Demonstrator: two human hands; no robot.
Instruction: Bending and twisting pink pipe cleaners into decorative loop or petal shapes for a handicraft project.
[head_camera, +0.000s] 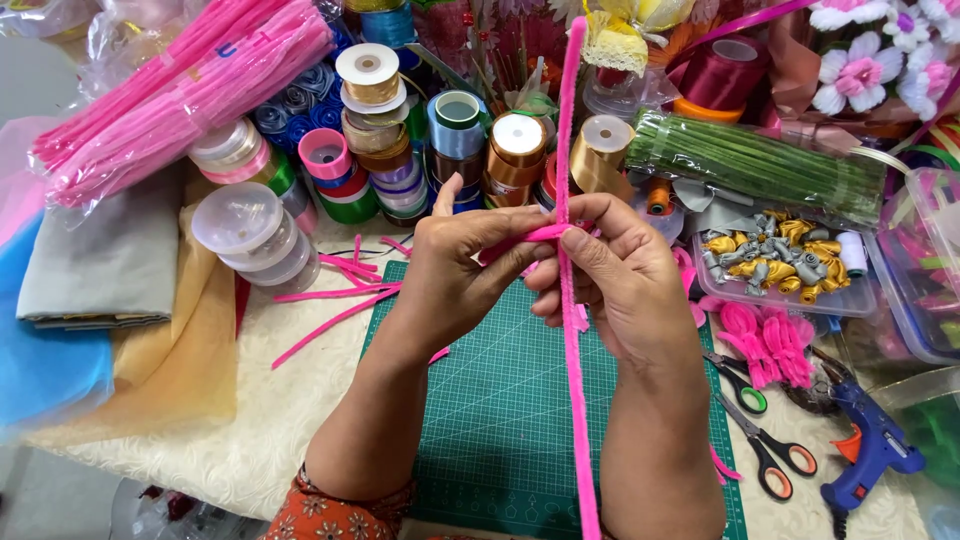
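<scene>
Both hands — left hand (455, 262) and right hand (610, 275) — pinch a long pink pipe cleaner (568, 130) above the green cutting mat (490, 400), running twelve to six o'clock; one short piece is wrapped across — finished pink bundles (765, 340) lie at three o'clock.

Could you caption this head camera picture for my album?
Two hands, left hand and right hand, twist pink pipe cleaners above a green cutting mat.

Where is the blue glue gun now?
The blue glue gun lies at the lower right of the head view, beside the scissors, right of the green cutting mat.
</scene>
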